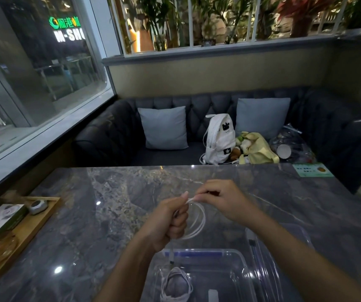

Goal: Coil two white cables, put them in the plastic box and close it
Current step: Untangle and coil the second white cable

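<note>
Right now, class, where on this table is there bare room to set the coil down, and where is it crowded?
Bare marble lies between the wooden tray at the left edge and the hands. More lies between the right hand and the green card. The near edge is crowded: plastic box, lid.

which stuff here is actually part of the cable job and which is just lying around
Part of the job:
- cable being coiled, held by left hand and right hand
- coiled cable already in the plastic box
- box lid beside it

Just lying about:
- wooden tray
- white backpack
- green card
</note>
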`<state>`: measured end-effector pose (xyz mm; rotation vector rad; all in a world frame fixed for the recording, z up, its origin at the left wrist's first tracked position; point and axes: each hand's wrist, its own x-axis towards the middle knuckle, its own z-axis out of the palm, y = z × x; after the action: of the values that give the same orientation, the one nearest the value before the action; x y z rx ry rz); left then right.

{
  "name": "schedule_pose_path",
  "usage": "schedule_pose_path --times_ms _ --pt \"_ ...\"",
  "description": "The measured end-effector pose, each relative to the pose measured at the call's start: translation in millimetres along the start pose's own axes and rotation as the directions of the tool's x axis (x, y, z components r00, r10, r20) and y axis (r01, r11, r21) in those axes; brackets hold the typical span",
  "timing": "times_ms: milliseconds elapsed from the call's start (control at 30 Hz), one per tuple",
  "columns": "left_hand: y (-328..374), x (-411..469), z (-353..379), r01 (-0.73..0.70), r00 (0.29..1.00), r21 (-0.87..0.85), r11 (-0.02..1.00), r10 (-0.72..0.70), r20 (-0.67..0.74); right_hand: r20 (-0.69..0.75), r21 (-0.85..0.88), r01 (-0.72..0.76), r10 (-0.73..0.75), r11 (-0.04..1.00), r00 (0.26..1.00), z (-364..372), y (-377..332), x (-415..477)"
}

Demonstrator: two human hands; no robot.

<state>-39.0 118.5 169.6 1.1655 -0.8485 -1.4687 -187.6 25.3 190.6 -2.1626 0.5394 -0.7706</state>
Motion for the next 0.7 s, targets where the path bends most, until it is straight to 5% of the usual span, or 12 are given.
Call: schedule_pose_path --times_ms 233,500,700 --pt "5 2 -5 -0.030 0.996 -0.148 0.989 0.018 -0.086 -0.002 0.143 -0.109 0.111 0.984 0.994 21 3 -5" --pt "12 10 -4 -0.068 0.957 -0.037 0.997 0.054 -0.283 0.109 0.386 -0.266 0.242 0.883 0.964 26 12 -9" --pt "7 22 8 -0.237 0.880 0.050 0.970 0.236 -0.413 -0.082 0.753 -0.282 0.509 0.595 0.857 49 17 -15"
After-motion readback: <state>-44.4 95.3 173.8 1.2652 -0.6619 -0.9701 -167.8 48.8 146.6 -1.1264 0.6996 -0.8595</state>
